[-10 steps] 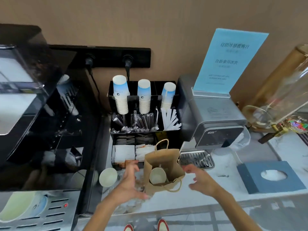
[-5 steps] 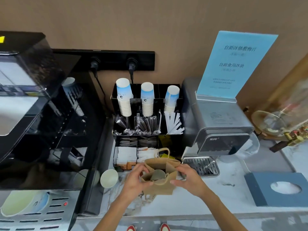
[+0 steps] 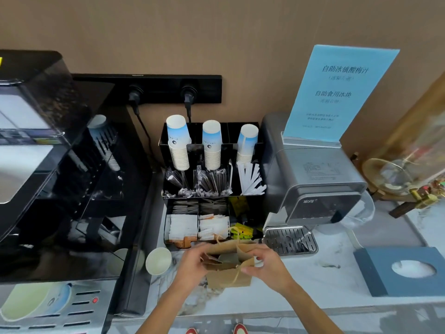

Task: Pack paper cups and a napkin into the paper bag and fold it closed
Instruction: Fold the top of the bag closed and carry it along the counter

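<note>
A brown paper bag (image 3: 228, 277) with string handles stands on the marble counter just in front of me. My left hand (image 3: 192, 266) grips its left top edge and my right hand (image 3: 269, 266) grips its right top edge, pressing the mouth inward. Something pale shows dimly inside the narrowed mouth. A single paper cup (image 3: 158, 261) stands upright on the counter, left of the bag. Three stacks of blue-and-white paper cups (image 3: 212, 145) sit upside down in the black organiser behind. White napkins (image 3: 184, 227) fill the organiser's lower front slot.
A black coffee machine (image 3: 60, 165) fills the left side. A grey ice maker (image 3: 315, 186) with a drip tray (image 3: 290, 239) stands to the right, a blue sign (image 3: 337, 92) on top. A blue tissue box (image 3: 404, 271) and a glass dispenser (image 3: 409, 169) are at the far right.
Both hands moved in from beside the bag and took hold of its top edges. The wide mouth has been squeezed narrower, hiding most of the cup inside.
</note>
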A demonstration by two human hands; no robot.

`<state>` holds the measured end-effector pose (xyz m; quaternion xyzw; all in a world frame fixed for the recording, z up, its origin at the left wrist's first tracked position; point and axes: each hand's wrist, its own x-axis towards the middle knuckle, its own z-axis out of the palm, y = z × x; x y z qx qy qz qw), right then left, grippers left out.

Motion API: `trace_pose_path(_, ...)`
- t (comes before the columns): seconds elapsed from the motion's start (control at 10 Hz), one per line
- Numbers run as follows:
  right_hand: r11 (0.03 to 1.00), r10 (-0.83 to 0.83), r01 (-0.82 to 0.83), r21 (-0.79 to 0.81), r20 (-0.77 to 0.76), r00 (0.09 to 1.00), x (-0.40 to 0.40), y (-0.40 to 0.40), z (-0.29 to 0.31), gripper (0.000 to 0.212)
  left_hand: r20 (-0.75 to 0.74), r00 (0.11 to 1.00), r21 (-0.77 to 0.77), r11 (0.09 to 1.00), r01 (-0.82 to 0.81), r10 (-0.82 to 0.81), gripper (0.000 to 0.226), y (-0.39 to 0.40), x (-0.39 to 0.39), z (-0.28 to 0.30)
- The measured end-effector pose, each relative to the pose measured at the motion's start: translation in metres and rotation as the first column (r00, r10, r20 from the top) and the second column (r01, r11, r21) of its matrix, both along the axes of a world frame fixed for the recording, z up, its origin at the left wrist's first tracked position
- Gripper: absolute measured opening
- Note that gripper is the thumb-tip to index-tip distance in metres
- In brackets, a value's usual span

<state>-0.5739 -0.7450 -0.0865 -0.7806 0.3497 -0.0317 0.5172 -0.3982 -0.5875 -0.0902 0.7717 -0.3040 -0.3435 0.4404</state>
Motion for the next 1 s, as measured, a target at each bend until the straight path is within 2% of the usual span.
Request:
trace_pose_path(0.1,0.999,0.006,-0.008,-0.040,-0.045,0.999,0.000,0.002,-0.005,0.024,0.270,0.959,0.019,0.997,0.080,-0.082,0.018,0.000,-0.001,0.006)
trace_pose_path(0.2,0.998,-0.033,0.031,-0.062,-0.032,0.999,0.001,0.004,-0.010,0.022,0.420,0.893,0.081,0.986,0.143,-0.164,0.035,-0.002,-0.003,0.008)
trace_pose_path(0.3,0.987,-0.150,0.146,0.065,0.056,0.987,-0.001,0.009,-0.011,0.023,0.177,0.983,0.055,0.998,0.034,-0.043,0.025,-0.003,-0.005,0.005)
trace_pose_path(0.4,0.951,-0.245,0.217,0.219,0.111,0.963,-0.005,0.014,-0.007,0.028,-0.164,0.983,-0.017,0.996,-0.089,0.085,0.018,0.001,-0.003,0.004)
trace_pose_path(0.5,0.928,-0.227,0.169,0.331,0.144,0.963,-0.010,0.013,-0.002,0.027,-0.097,0.995,0.039,0.999,0.010,-0.006,0.053,0.006,0.002,-0.005)
trace_pose_path(0.6,0.932,-0.195,0.122,0.342,0.185,0.963,-0.011,0.010,0.011,0.014,0.108,0.986,0.066,0.991,0.117,-0.123,0.046,0.009,0.003,-0.011)
trace_pose_path(0.7,0.946,-0.202,0.117,0.301,0.268,0.942,-0.009,0.008,0.022,0.018,0.241,0.962,0.108,0.988,0.108,-0.132,0.055,0.005,0.008,-0.015)
trace_pose_path(0.8,0.931,-0.282,0.191,0.311,0.282,0.917,-0.008,0.006,0.018,0.030,0.027,0.998,-0.028,0.997,0.065,-0.065,0.027,0.003,-0.002,0.002)
trace_pose_path(0.9,0.891,-0.358,0.242,0.385,0.266,0.895,-0.008,0.007,0.010,0.036,0.309,0.941,-0.041,0.986,0.160,-0.139,0.021,0.001,-0.004,0.004)
trace_pose_path(1.0,0.926,-0.246,0.141,0.351,0.278,0.929,-0.007,0.009,0.010,0.021,0.209,0.967,-0.126,0.977,0.173,-0.144,0.036,0.003,-0.004,0.002)
